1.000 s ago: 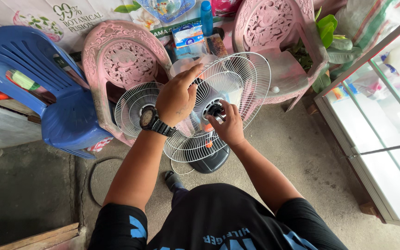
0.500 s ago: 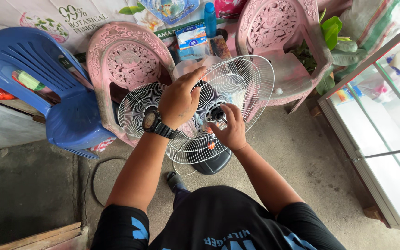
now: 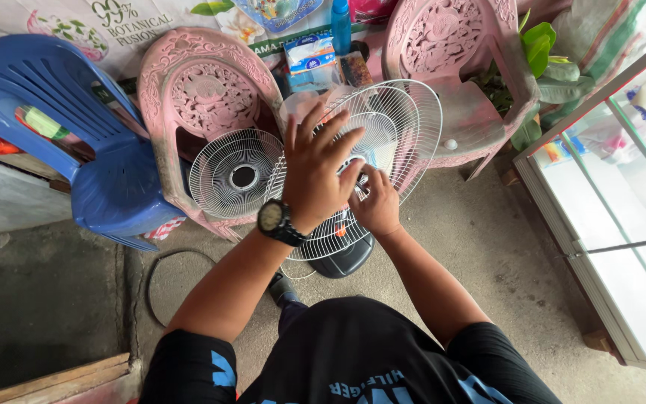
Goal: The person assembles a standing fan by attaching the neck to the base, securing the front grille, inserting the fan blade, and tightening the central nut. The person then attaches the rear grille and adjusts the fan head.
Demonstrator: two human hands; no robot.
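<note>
— Where are your hands right now?

— My left hand, fingers spread open, presses flat on the rear fan guard at the centre of the frame. My right hand is closed around the small motor hub just below it.

— How far along does it look?

— I'd say partway. The front fan guard is already off, leaning on the pink chair left of centre, and a thin ring lies on the floor lower left. The rear guard still sits on the fan, above its dark base.

— Anything else around?

— A blue chair upper left, a glass cabinet at right.
</note>
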